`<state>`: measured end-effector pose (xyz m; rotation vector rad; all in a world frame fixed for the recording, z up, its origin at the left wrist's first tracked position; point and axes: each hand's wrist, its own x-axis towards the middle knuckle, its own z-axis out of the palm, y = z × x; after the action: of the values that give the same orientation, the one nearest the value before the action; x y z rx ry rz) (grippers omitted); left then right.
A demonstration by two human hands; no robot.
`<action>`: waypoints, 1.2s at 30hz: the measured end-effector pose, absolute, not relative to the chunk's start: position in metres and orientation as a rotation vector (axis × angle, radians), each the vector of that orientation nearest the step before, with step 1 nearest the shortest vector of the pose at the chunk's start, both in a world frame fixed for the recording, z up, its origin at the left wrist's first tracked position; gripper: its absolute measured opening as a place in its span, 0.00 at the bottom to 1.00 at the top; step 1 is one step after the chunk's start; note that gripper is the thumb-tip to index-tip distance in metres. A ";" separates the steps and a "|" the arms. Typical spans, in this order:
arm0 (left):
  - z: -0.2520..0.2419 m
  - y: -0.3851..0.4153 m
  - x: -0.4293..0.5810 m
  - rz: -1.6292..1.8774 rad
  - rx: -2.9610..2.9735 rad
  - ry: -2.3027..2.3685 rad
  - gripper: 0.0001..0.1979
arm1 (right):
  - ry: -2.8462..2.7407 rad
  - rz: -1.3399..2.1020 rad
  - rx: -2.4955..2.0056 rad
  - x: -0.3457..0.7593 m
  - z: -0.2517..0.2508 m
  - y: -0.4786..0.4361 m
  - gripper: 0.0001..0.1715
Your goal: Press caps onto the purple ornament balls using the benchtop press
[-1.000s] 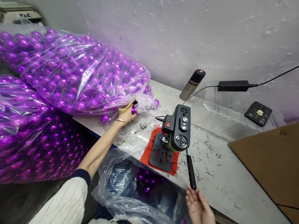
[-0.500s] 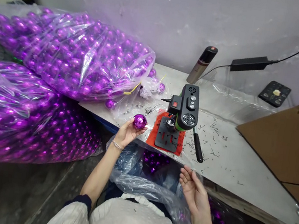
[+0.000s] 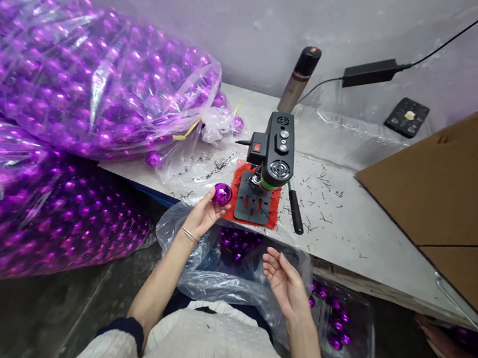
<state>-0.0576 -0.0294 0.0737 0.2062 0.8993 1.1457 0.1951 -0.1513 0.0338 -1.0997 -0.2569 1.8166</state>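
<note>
My left hand (image 3: 204, 213) holds a shiny purple ball (image 3: 221, 194) in its fingertips, just left of a small black bench drill press (image 3: 271, 160) that stands on a red mat (image 3: 240, 197). My right hand (image 3: 285, 280) hovers open, palm up, over a clear plastic bag (image 3: 226, 261) with several purple balls inside, below the table edge. The press's black lever handle (image 3: 295, 211) points toward me, a short way above my right hand.
Two big clear bags of purple balls (image 3: 87, 76) lie piled at the left. A dark spray can (image 3: 299, 78), a power adapter (image 3: 369, 72) and a black pad (image 3: 407, 116) sit at the back. Brown cardboard (image 3: 459, 190) covers the right. Metal shavings litter the table (image 3: 350, 221). A clear tray of balls (image 3: 339, 334) lies low right.
My left hand took a purple ball from the bag's mouth and brought it beside the drill press. My right hand dropped away from the lever handle and drifted left.
</note>
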 end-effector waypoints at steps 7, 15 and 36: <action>0.066 -0.024 -0.039 1.229 0.331 0.907 0.21 | -0.240 1.812 -1.106 0.196 0.035 -0.151 0.23; 0.047 -0.010 -0.011 1.354 0.704 1.167 0.24 | -0.219 1.778 -1.113 0.200 0.034 -0.154 0.23; 0.029 -0.003 0.007 1.250 1.274 1.233 0.30 | -0.448 1.484 -1.264 0.197 0.062 -0.147 0.22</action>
<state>0.0068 -0.0026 0.0288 1.2735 1.2332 1.2502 0.1966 -0.1466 0.0624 -1.2644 -0.4477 1.4836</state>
